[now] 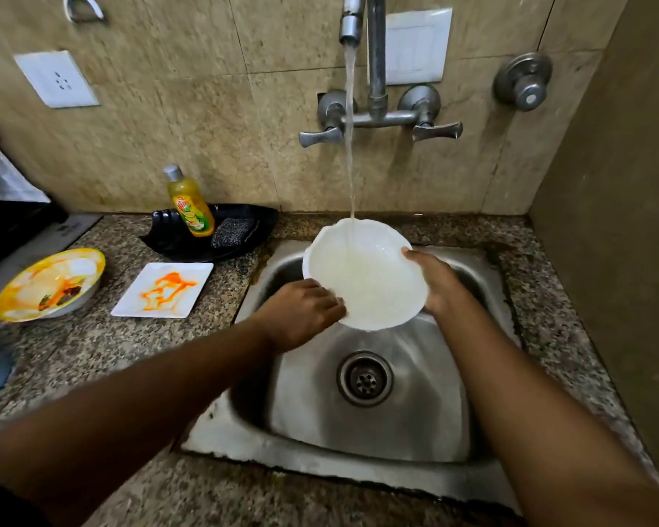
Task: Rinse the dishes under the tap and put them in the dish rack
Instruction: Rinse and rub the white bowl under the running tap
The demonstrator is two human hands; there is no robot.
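Observation:
A white scalloped bowl [362, 275] is held tilted over the steel sink [370, 431], and water from the tap [350, 24] runs into it. My right hand [440, 283] grips the bowl's right rim. My left hand [305, 311] rests against its lower left edge, slightly blurred. On the counter to the left lie a square white plate [162, 290] smeared with orange sauce and a yellow-rimmed bowl [48, 285] with food remains.
A yellow dish soap bottle [189, 203] and a dark scrub pad [233, 232] sit in a black tray [206, 245] behind the plate. Tap handles [381, 129] stick out from the tiled wall. A brown wall stands close on the right. No dish rack is in view.

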